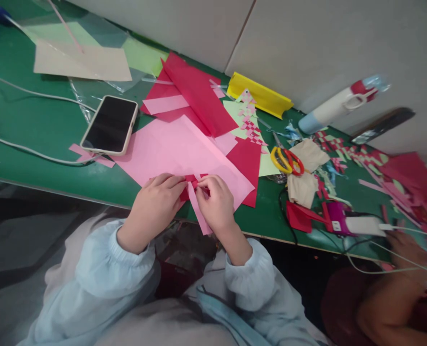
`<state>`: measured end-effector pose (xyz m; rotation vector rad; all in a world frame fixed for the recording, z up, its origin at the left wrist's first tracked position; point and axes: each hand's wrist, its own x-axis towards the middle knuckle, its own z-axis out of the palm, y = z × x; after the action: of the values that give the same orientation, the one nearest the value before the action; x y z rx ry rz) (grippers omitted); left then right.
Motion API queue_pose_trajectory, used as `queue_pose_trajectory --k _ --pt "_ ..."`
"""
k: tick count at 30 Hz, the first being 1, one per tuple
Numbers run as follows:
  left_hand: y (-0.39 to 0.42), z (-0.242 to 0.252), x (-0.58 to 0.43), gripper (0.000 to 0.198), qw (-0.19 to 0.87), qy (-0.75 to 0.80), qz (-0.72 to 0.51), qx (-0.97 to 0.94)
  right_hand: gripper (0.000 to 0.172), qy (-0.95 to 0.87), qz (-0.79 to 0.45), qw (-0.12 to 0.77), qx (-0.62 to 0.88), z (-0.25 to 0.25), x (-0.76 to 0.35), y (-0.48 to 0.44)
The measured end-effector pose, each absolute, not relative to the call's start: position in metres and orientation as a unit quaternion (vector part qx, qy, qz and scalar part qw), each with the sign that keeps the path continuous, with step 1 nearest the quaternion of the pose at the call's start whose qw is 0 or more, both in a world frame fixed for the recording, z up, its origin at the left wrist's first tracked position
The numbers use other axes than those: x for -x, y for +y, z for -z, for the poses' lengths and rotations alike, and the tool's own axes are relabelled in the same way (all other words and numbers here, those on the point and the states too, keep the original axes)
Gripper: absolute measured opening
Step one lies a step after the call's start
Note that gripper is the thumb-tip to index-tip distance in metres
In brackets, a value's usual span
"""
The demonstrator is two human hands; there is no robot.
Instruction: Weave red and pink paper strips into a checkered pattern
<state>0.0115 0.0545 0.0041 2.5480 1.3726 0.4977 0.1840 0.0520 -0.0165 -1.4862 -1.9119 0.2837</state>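
The left hand (156, 204) is curled, fingertips pinched on a small folded piece of red and pink paper strips (192, 183), and the right hand (216, 204) is closed too, thumb and forefinger nipping the same piece from the other side. The piece lies between both hands at the near edge of the green table (36, 125), on a large pink paper sheet (177, 146), one pink strip (200, 217) trailing past the edge.

Pink and red paper on a green table (36, 129)

Pink sheet (177, 149), red sheets (199, 96), yellow-and-red-handled scissors (287, 161), black-screened phone (110, 124), a pink-and-red woven strip piece (250, 126), pale blue sleeves (108, 264).
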Motion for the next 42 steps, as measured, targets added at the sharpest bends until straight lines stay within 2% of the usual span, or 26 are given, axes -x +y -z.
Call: queue_pose_trajectory --k 10,15,17,42 --pt "0.054 -0.0044 -0.0117 0.033 0.104 0.469 -0.177 -0.859 0.011 -0.71 -0.124 0.366 0.589 0.0141 -0.1839 0.0536" --pt "0.0539 -0.0035 -0.0117 0.032 0.106 0.468 -0.178 -0.859 0.03 -0.741 -0.123 0.326 0.574 0.0145 -0.1856 0.053" --pt "0.0538 -0.0033 -0.0116 0.032 0.104 0.469 -0.175 -0.86 0.032 -0.749 -0.116 0.317 0.57 0.0153 -0.1862 0.0528" --pt "0.0515 -0.0039 -0.0123 0.036 0.108 0.475 -0.178 -0.855 0.023 -0.731 -0.131 0.32 0.589 0.0103 -0.1836 0.0535"
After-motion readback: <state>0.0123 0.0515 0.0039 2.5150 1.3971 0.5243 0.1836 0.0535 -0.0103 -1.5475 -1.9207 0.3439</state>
